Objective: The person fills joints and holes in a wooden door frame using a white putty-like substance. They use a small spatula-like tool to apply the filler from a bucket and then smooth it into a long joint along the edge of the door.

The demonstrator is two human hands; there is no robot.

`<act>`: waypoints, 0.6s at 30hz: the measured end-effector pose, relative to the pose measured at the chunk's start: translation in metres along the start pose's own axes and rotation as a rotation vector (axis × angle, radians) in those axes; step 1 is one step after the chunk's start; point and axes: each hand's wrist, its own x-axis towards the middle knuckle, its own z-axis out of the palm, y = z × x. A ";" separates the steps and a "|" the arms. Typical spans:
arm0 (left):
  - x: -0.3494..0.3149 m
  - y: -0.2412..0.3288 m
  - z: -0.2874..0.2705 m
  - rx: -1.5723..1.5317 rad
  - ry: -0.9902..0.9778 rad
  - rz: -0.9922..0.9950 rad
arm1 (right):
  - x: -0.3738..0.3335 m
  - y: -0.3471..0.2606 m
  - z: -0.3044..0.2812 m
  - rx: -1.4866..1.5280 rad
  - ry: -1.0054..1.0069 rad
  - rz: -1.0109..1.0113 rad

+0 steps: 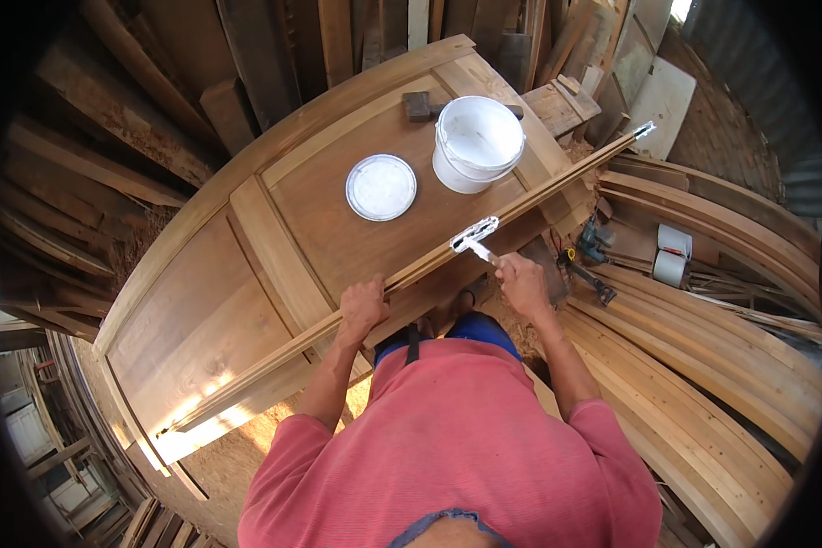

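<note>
My left hand (365, 306) is closed around a long wooden rail (562, 185) lying along the near edge of a panelled wooden door (374, 247). In my right hand (523, 283) is a small stick (478, 247) coated in white paste, its tip touching the rail. Wet white paste rings a dark slot (475, 233) there, and more white covers the rail's far right end (645, 131). On the door stands an open white bucket (470, 169) with white residue inside. A round white lid (381, 187) lies to its left.
A mallet (417, 107) lies behind the bucket, partly hidden by it. Long planks (685, 384) are stacked at the right, with a power drill (594, 242) and a white container (672, 256) near them. Timber boards (128, 119) lean along the far left.
</note>
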 end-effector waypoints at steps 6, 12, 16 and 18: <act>0.002 0.000 0.001 0.022 0.006 -0.011 | 0.018 0.004 -0.015 -0.085 0.072 0.035; -0.003 0.001 0.004 0.015 0.022 -0.028 | 0.046 -0.041 -0.031 -0.412 -0.099 -0.163; -0.010 0.013 0.003 0.015 0.052 -0.051 | 0.070 -0.058 -0.013 -0.659 -0.287 -0.210; -0.015 0.018 0.005 0.023 0.043 -0.073 | 0.078 -0.062 -0.005 -0.698 -0.503 -0.146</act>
